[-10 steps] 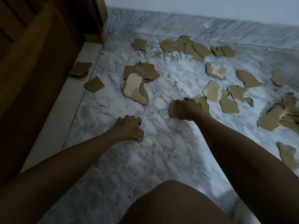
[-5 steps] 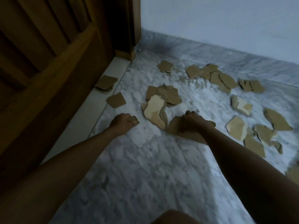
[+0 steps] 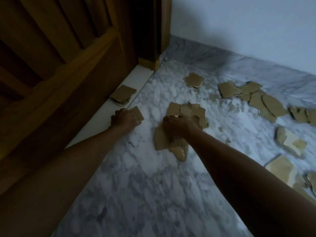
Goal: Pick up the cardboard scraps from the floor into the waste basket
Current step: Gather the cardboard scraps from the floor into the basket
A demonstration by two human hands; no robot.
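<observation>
Torn brown cardboard scraps lie scattered over the marble floor [image 3: 142,194]. My right hand [image 3: 177,124] is closed on a large scrap [image 3: 161,141] that hangs down to the floor, and it rests against a pile of scraps [image 3: 189,109]. My left hand [image 3: 124,119] has its fingers curled over the near edge of a square scrap [image 3: 137,113] by the white door sill [image 3: 136,77]. A small stack of scraps [image 3: 122,95] sits on the sill just beyond. More scraps [image 3: 266,103] spread to the right. No waste basket is in view.
A brown wooden door [image 3: 59,65] fills the left side, its frame [image 3: 159,31] meeting a white wall [image 3: 248,28] with a marble skirting [image 3: 256,65]. Further scraps [image 3: 289,142] lie at the right edge, near my right forearm.
My view swung left toward the door. The right hand carried its scrap left onto the pile. The left hand moved forward from bare floor onto the square scrap.
</observation>
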